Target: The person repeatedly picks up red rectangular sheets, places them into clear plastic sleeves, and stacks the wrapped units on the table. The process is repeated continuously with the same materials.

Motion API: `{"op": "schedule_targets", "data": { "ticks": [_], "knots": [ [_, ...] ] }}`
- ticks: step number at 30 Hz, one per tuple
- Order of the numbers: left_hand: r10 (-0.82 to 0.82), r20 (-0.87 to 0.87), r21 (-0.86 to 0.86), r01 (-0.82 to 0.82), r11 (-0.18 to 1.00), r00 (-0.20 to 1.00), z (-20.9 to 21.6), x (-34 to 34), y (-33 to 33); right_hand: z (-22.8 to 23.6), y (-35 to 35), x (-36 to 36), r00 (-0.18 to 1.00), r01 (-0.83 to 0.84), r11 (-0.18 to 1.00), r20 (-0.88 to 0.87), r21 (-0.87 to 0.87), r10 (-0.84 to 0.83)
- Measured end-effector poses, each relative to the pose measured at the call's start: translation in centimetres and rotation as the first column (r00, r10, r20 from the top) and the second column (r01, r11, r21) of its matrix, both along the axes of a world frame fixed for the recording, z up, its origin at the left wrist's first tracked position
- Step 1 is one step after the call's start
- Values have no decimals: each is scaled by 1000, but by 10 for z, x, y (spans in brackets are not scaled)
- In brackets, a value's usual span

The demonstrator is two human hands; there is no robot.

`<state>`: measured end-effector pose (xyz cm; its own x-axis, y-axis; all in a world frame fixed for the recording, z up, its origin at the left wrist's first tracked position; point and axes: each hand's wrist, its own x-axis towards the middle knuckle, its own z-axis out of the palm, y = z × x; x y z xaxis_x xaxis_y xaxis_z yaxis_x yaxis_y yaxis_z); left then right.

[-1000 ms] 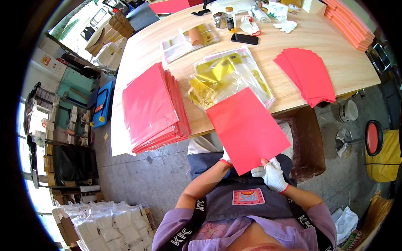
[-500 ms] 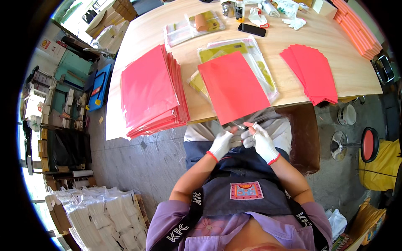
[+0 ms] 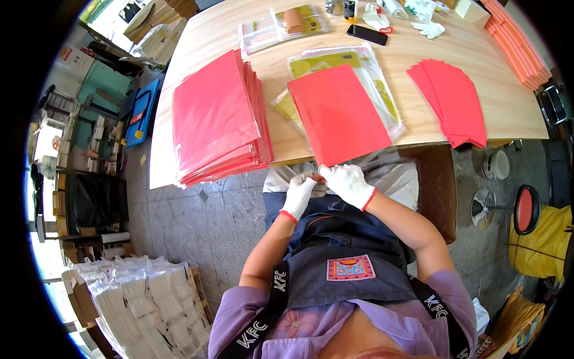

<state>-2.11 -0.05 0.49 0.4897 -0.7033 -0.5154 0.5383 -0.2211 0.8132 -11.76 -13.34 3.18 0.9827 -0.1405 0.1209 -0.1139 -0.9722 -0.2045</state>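
Observation:
At the table's near edge lies a red sheet (image 3: 339, 113) in a clear plastic sleeve (image 3: 382, 157), whose loose film hangs over the edge toward my lap. My right hand (image 3: 350, 184), in a white knit glove with a red cuff and bare fingertips, pinches the sleeve by the sheet's near left corner. My left hand (image 3: 299, 194), gloved alike, has its fingers closed against the same spot, tips meeting the right hand's. The thin film between the fingertips is hard to see. Under the sheet lie clear packs with gold-green printing (image 3: 373, 78).
A thick stack of sleeved red sheets (image 3: 212, 107) stands left, slightly over the table edge. Fanned red sheets (image 3: 451, 102) lie right. Farther back are a phone (image 3: 367, 35), a loose white glove (image 3: 429, 29), more clear packs (image 3: 257, 36) and a pink-orange stack (image 3: 517, 45).
Both hands have moved up toward the sheet's near edge. The right hand has shifted left and turned over, its fingers now at the sheet's near left corner. The view has shifted slightly.

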Motion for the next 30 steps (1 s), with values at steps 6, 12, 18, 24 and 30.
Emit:
{"op": "schedule_targets", "data": {
  "ticks": [6,12,18,24,30],
  "knots": [
    [215,-52,-97,-219,971,975,-14,2,9,20,-60,-66,806,20,-303,-194,953,-559],
    [90,18,-49,-89,995,996,-16,8,20,-78,-165,-248,414,167,-103,-164,981,-895],
    [74,56,-89,-69,994,996,-4,1,11,17,-52,-104,895,190,-102,-215,976,-391],
    [94,25,-109,-90,990,995,14,-3,6,17,-10,-7,999,6,921,33,390,-21],
    [143,39,-200,-133,971,989,-17,0,1,4,-19,3,970,-235,834,178,499,167]
  ]
}}
